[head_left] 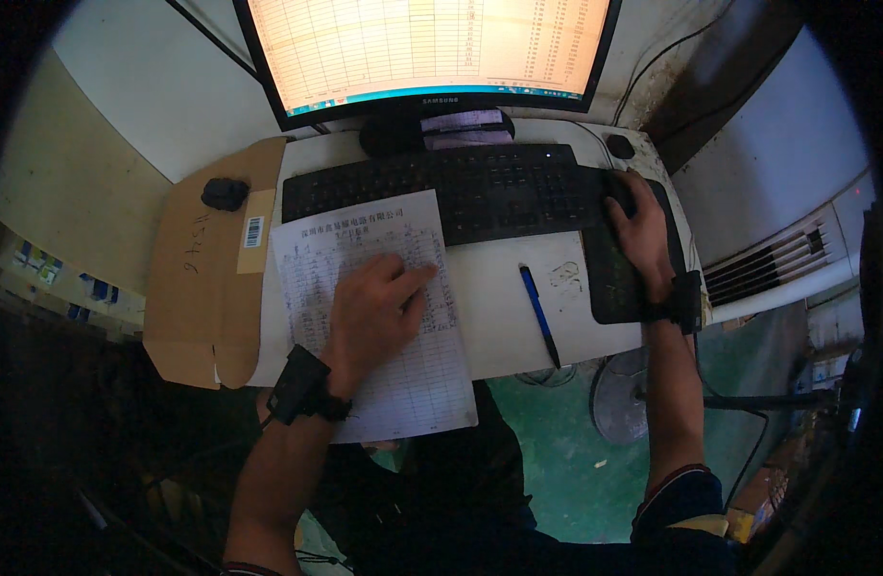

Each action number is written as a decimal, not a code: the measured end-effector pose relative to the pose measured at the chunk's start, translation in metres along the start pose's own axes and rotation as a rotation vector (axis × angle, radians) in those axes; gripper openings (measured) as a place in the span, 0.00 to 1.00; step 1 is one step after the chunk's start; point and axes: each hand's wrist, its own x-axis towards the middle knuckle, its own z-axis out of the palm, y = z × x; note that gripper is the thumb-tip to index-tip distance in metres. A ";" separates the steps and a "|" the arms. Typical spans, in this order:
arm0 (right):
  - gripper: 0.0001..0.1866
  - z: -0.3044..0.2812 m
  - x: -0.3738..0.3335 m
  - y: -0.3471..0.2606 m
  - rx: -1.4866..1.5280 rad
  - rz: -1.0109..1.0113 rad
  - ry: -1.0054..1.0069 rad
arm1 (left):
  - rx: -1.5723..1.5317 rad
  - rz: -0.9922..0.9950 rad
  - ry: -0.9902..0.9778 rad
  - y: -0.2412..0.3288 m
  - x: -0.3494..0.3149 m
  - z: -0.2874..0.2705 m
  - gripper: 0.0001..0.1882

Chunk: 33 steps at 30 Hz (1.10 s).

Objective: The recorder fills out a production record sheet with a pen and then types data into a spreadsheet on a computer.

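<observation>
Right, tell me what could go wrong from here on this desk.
The sheet hangs past the front edge of the desk, so it might slide off if the left hand lifts or drags it.

The pen lies loose with one end by that same edge; a nudge could send it to the floor.

The sheet's top also overlaps the keyboard, so pressing there might hit keys by accident.

Head cam, L of pair, wide fisheye, looks down & fwd from near side of counter point(499, 307), close above L hand point(376, 315) & R hand point(645, 235); far monitor point(427, 48) cropped at top.
</observation>
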 end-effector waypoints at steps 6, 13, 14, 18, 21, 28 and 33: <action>0.25 0.000 0.000 -0.002 -0.029 -0.006 0.017 | -0.006 -0.011 -0.016 0.000 0.000 0.000 0.13; 0.25 0.003 0.000 -0.001 0.020 -0.004 0.013 | -0.012 0.009 0.025 -0.003 -0.001 0.002 0.14; 0.25 0.003 0.000 0.002 0.005 -0.023 0.033 | -0.007 0.025 0.037 -0.004 0.000 0.003 0.14; 0.25 -0.001 0.000 0.000 0.002 -0.054 0.027 | 0.033 0.026 -0.004 -0.001 0.000 0.000 0.12; 0.25 -0.002 0.001 0.000 0.038 0.001 -0.002 | 0.007 0.005 -0.019 0.001 0.001 -0.002 0.12; 0.25 0.000 0.001 -0.005 0.020 -0.002 -0.006 | -0.022 0.004 -0.011 -0.002 -0.002 -0.001 0.11; 0.25 -0.002 -0.001 -0.004 0.011 -0.035 0.023 | -0.017 0.022 -0.013 -0.001 -0.002 -0.002 0.11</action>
